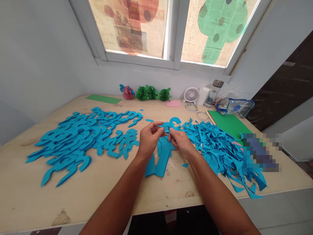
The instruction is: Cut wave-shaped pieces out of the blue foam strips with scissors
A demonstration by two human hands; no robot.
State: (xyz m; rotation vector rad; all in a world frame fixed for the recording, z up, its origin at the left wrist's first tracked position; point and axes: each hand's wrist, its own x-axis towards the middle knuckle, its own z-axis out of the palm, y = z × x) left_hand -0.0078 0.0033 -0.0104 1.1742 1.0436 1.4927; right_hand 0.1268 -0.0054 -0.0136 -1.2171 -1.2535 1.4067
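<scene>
Both hands meet over the middle of the wooden table. My left hand (151,137) pinches a small blue paper piece (167,125) between thumb and fingers. The fingertips of my right hand (179,138) are closed on the same piece from the other side. Blue paper strips (162,160) lie below the hands, partly covered by them. A curved blue cutout (175,120) rests just beyond. Left of my left hand spreads a large pile of wavy blue cutouts (73,133). To the right of my right hand is a heap of pointed blue scraps (210,140).
On the wooden table (102,195), paper ornaments (146,92), a small fan (191,94), tape rolls (191,107), a bottle (213,94) and a clear pouch (236,107) stand or lie along the back. Green sheets (228,125) lie at the right, beside a blurred patch.
</scene>
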